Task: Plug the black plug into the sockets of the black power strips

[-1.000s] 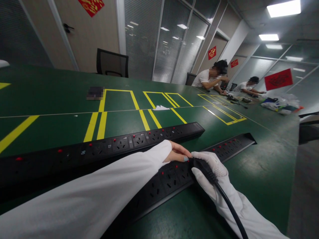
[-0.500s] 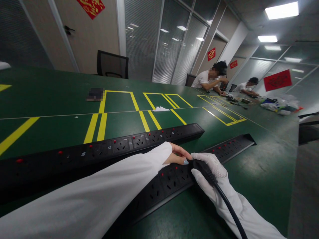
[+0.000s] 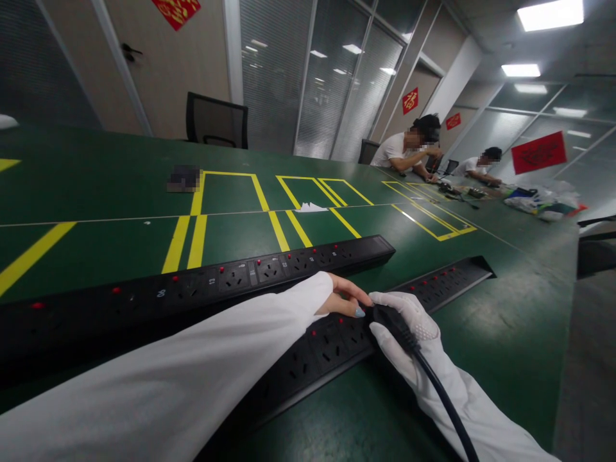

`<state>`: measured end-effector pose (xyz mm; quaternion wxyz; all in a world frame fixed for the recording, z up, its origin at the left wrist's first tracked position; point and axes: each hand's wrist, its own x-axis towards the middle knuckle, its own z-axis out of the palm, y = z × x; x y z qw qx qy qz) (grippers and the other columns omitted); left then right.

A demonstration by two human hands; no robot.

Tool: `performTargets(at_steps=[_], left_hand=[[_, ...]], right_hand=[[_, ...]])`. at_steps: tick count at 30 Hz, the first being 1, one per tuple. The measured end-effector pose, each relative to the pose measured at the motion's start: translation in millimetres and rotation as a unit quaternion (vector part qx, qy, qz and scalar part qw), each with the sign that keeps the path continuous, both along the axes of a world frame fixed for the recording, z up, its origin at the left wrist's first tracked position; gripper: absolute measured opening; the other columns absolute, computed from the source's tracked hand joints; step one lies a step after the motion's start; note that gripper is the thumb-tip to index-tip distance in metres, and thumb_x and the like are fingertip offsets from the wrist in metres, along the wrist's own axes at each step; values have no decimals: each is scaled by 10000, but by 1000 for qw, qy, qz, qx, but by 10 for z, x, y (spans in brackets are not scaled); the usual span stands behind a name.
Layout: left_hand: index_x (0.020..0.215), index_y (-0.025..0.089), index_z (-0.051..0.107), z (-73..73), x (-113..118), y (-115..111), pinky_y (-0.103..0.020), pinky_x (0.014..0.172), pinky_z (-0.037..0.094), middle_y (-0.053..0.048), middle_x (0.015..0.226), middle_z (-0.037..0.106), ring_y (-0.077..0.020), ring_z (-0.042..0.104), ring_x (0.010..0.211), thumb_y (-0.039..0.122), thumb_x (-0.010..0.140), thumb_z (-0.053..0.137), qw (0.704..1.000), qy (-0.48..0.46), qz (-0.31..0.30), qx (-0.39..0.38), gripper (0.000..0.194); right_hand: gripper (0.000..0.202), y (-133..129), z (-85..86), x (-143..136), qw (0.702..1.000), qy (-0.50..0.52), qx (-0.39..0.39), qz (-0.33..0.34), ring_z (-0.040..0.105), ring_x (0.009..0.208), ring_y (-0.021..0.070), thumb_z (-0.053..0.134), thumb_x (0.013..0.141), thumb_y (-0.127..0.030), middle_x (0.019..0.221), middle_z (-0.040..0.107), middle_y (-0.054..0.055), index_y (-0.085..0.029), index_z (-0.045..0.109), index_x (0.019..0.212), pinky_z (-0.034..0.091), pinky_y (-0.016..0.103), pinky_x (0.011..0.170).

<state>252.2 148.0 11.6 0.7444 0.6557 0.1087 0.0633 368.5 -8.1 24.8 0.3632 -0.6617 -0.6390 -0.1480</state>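
Observation:
My right hand, in a white glove, grips a black plug whose thick cable runs down to the bottom edge. The plug is over the nearer black power strip, which lies diagonally with its sockets and red lights facing up. Whether its pins are in a socket is hidden. My left hand, bare at the fingers below a white sleeve, has thumb and fingertips closed at the plug's front end. Behind it lies a second long black power strip.
The green table bears yellow tape outlines, a dark blurred object and white paper scraps. Two people sit at the far right near cables and plastic bags. A chair stands behind.
The view has tilted slightly. Both hands keep nearly the same hold at the plug on the nearer strip.

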Motion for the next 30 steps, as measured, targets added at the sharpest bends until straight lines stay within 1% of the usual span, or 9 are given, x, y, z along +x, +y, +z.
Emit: performTargets(at_steps=[3, 7, 10, 14, 18, 21, 24, 27, 30], left_hand=[[934, 154, 695, 0, 1, 1, -186, 443, 310, 25, 655, 591, -34, 404, 442, 316, 550, 770, 1000, 10, -4, 1, 423], [931, 158, 693, -10, 5, -3, -186, 466, 325, 35, 651, 573, -36, 416, 460, 324, 538, 774, 1000, 5, -1, -8, 434], [921, 158, 695, -16, 8, -4, -184, 455, 308, 44, 625, 549, -34, 401, 454, 322, 525, 778, 1000, 6, 2, 2, 437], [891, 151, 699, -22, 12, -3, -183, 447, 301, 48, 587, 527, -38, 397, 451, 327, 526, 777, 1000, 2, 8, 16, 413], [827, 133, 707, -17, 14, -8, -184, 476, 335, 36, 565, 548, -48, 423, 469, 319, 549, 766, 1000, 4, 17, 22, 340], [804, 133, 711, -13, 12, -10, -186, 519, 373, 29, 569, 575, -59, 462, 496, 301, 564, 758, 999, 6, 22, 26, 297], [824, 145, 714, -16, 4, -6, -186, 538, 387, 36, 571, 589, -60, 473, 495, 309, 578, 746, 999, 11, 23, 30, 297], [853, 163, 721, -15, -9, 3, -189, 629, 425, 26, 624, 640, -75, 539, 566, 302, 603, 728, 999, 4, 14, 32, 286], [881, 172, 722, -4, -22, 10, -206, 713, 453, 3, 702, 686, -107, 599, 660, 299, 613, 723, 1000, 5, 4, 15, 296]], right_hand=[[232, 24, 1, -25, 1000, 4, 25, 10, 624, 803, 210, 523, 827, -395, 882, 593, 45, -295, 569, 1031, 537, 363, 707], [212, 53, -11, -38, 998, 0, 54, 18, 618, 775, 199, 533, 830, -372, 859, 595, 39, -297, 577, 1023, 535, 347, 690], [216, 66, -15, -41, 998, -4, 65, 24, 617, 768, 197, 536, 827, -383, 860, 594, 38, -302, 578, 1023, 536, 343, 677], [233, 64, -20, -39, 998, -3, 55, 18, 616, 776, 205, 505, 836, -415, 862, 591, 45, -297, 574, 1025, 534, 356, 676], [242, 38, -23, -23, 999, -1, 35, 2, 616, 789, 213, 490, 838, -419, 871, 587, 50, -295, 570, 1031, 529, 372, 690], [257, 8, -23, 8, 1000, -3, 6, -5, 617, 810, 220, 503, 824, -399, 897, 590, 50, -295, 566, 1050, 528, 378, 711], [294, -15, -29, 43, 1000, -3, -19, -9, 613, 853, 236, 551, 780, -356, 941, 594, 50, -294, 566, 1067, 523, 388, 743], [295, -19, -38, 62, 1000, -1, -22, -9, 603, 875, 234, 558, 761, -317, 958, 600, 50, -282, 569, 1054, 515, 391, 751], [294, -14, -38, 66, 1000, 2, -20, -2, 590, 882, 207, 540, 766, -317, 962, 604, 42, -267, 566, 1054, 501, 370, 756]])
